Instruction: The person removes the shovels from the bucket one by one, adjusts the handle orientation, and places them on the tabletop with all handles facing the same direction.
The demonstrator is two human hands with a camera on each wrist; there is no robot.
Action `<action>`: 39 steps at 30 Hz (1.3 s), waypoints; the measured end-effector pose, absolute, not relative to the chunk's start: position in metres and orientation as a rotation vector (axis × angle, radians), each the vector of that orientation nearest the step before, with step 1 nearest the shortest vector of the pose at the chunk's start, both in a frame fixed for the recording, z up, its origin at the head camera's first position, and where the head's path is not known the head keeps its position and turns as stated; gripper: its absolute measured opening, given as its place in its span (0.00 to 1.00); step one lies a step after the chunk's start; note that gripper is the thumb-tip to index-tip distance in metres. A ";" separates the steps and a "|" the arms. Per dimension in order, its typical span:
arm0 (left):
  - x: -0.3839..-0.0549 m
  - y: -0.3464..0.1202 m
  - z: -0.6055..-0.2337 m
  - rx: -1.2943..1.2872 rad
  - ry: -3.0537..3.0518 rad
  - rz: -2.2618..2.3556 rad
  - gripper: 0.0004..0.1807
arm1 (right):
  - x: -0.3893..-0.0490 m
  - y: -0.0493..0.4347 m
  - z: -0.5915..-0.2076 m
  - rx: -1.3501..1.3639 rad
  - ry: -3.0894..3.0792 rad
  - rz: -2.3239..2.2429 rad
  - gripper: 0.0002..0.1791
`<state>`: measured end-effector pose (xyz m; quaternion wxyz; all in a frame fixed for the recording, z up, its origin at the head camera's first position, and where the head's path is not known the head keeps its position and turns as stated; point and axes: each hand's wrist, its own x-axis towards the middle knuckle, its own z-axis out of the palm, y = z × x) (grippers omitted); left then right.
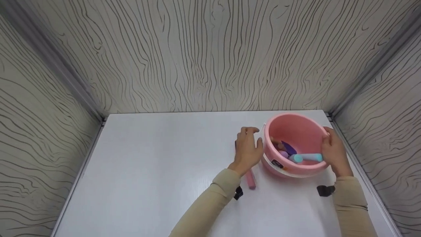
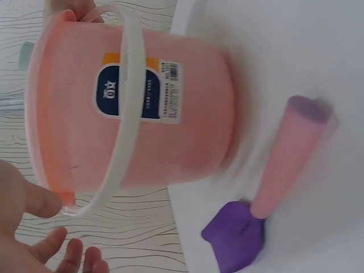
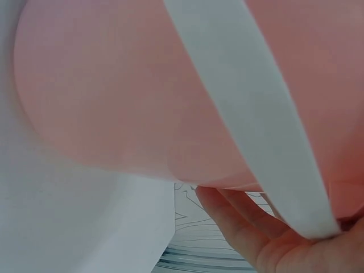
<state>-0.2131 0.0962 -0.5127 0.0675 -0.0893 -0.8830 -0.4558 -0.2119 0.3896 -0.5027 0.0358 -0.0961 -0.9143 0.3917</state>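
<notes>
A pink bucket (image 1: 294, 131) with a white handle (image 2: 132, 102) and a dark blue label stands at the right of the table. My right hand (image 1: 335, 149) grips its right side at the rim, and in the right wrist view the fingers lie against the wall under the white handle. Beside the left rim is my left hand (image 1: 248, 148), thumb and fingers spread apart, holding nothing. Under that hand a toy shovel (image 2: 290, 153) lies on the table, pink in the handle and purple in the blade. Inside the bucket are a light blue handle (image 1: 310, 157) and a purple piece (image 1: 288, 148).
The white table (image 1: 148, 164) is bounded by wood-patterned panels (image 1: 197, 59) at the back and both sides. The bucket stands near the table's back right corner. Black wrist camera mounts (image 1: 325, 190) show below the hands.
</notes>
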 end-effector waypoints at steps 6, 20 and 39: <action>-0.230 0.122 -0.479 -0.584 -2.622 -1.207 0.13 | -0.213 0.396 -0.502 -0.294 -2.825 1.174 0.32; -0.247 0.170 -0.489 -0.871 -2.798 -0.675 0.11 | -0.209 0.399 -0.505 -0.232 -2.831 1.084 0.30; -0.251 0.205 -0.478 -0.738 -3.190 0.024 0.07 | -0.207 0.389 -0.505 -0.290 -2.819 1.150 0.31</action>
